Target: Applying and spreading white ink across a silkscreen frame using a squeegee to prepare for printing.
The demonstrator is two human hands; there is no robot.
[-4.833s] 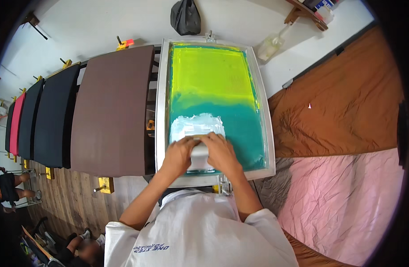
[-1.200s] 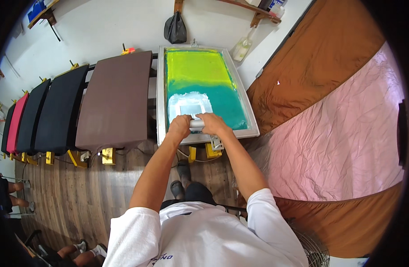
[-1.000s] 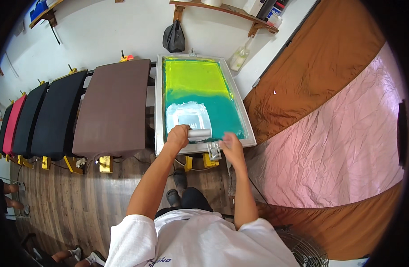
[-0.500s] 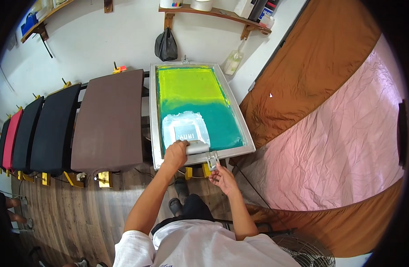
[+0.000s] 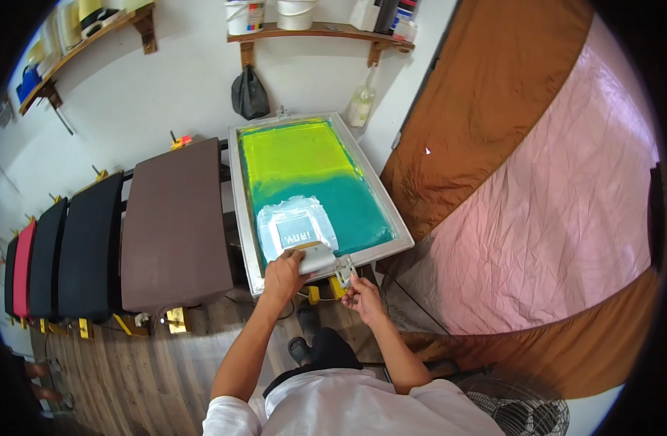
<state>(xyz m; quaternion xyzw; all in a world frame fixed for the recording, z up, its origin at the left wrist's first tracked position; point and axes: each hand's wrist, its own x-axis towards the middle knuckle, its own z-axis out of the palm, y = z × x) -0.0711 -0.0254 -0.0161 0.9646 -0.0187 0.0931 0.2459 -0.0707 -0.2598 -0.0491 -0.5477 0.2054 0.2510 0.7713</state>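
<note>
A screen-printing frame (image 5: 242, 196) lies before me, its mesh teal nearest me and yellow-green (image 5: 290, 149) at the far end. White ink (image 5: 269, 218) is smeared around a small design near the frame's front edge. My left hand (image 5: 284, 276) is closed on one end of an ink-coated squeegee (image 5: 320, 259), which leans at the near edge of the mesh. At the front rail, the fingers of my right hand (image 5: 365, 299) pinch the lower end of a metal bracket (image 5: 345, 267).
To the left stand several padded boards: a brown one (image 5: 177, 225), black ones (image 5: 94, 247) and a red one (image 5: 24, 269). Shelves with white tubs (image 5: 295, 14) and a hanging black bag (image 5: 249, 94) are behind. Brown and pink fabric (image 5: 522, 218) hangs right; a wire fan (image 5: 522, 410) stands lower right.
The whole view has shifted, showing more of the shelves. The squeegee has tilted so more of its broad side shows. Both hands keep their holds.
</note>
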